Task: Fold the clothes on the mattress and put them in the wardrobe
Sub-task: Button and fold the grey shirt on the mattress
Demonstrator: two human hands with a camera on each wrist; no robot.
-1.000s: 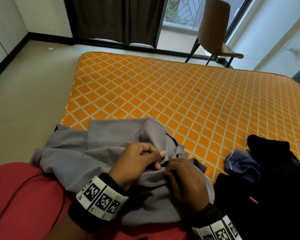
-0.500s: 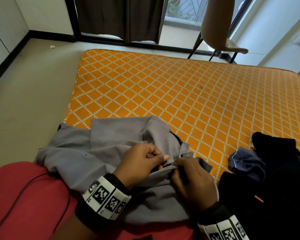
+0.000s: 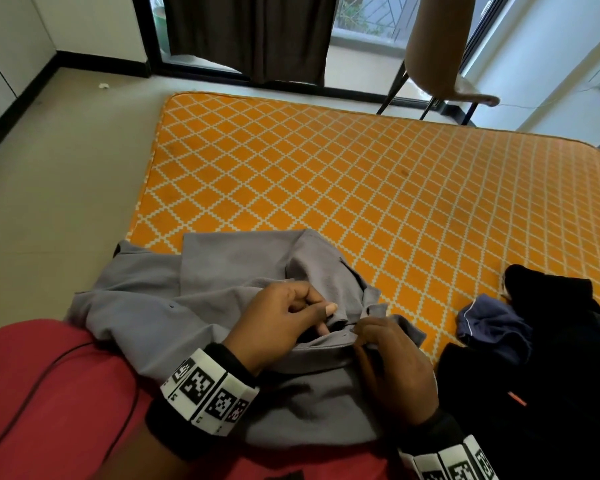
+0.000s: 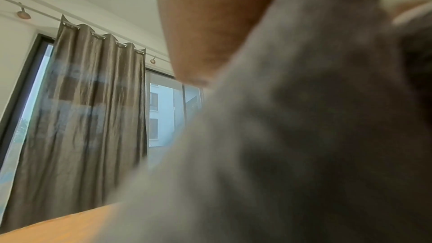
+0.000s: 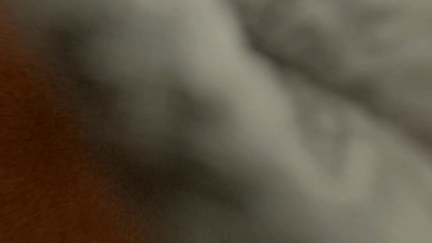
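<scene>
left hand (image 3: 284, 323) curled, grip pinching grey shirt (image 3: 219, 271) | right hand (image 3: 392, 368) knuckles-up, grip pinching shirt

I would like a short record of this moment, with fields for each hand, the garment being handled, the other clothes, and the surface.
left hand: pinches the front edge of the grey button-up shirt
right hand: grips the same shirt edge, close beside the left hand
grey shirt: crumpled, not yet folded
other clothes: dark pile of black and navy garments, right of the shirt
surface: orange mattress with white lattice pattern
</scene>
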